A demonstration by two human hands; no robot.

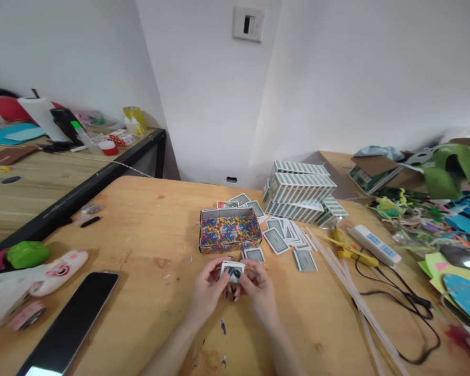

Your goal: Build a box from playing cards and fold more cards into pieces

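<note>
Between both hands, above the table's near middle, is a playing card (227, 266) with a patterned back; whether several are stacked there I cannot tell. My left hand (208, 284) pinches its left side, thumb on top. From the right, my right hand (258, 284) grips it the same way, with the other fingers curled underneath. Just beyond the hands stands an open box (230, 245) with a multicoloured speckled pattern. A patterned-back card (254, 255) lies by its near right corner. More loose cards (285, 235) are spread to the right of the box.
Striped card boxes (303, 188) are stacked at the back right. Right of the hands lie clear glue sticks (352, 290), a yellow glue gun (352, 250), a power strip (375, 244) and black cable. A phone (72, 318) and a white painted object (58, 271) lie left.
</note>
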